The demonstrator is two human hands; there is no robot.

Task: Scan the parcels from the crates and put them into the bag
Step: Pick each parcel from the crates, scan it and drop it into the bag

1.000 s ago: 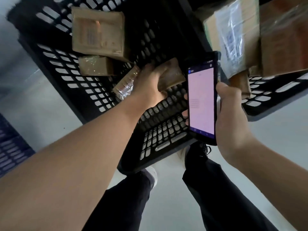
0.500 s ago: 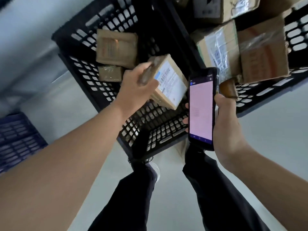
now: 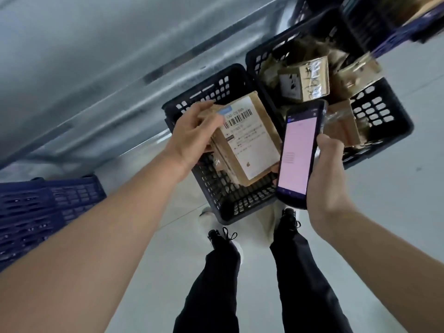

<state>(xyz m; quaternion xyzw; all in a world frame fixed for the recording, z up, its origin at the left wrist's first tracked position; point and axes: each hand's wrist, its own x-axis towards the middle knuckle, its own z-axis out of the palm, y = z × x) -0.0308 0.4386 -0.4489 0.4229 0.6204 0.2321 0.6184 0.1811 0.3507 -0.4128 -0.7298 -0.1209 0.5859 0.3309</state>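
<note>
My left hand [image 3: 194, 133] grips a brown cardboard parcel [image 3: 247, 143] by its upper left end and holds it above a black crate [image 3: 225, 205]. The parcel's white label with a barcode faces up towards me. My right hand [image 3: 329, 174] grips a black handheld scanner [image 3: 300, 152] just right of the parcel; its screen glows pink. A second black crate [image 3: 384, 111] behind the scanner holds several more brown parcels [image 3: 305, 79]. No bag is in view.
A stack of blue crates [image 3: 43, 207] stands at the left on the pale floor. Another blue crate [image 3: 394, 32] sits at the top right. A grey metal wall runs along the upper left. My legs and dark shoes are below the black crate.
My left hand has lifted the parcel out of the crate and turned its label upward, close to the scanner. My view has pulled back from the crates.
</note>
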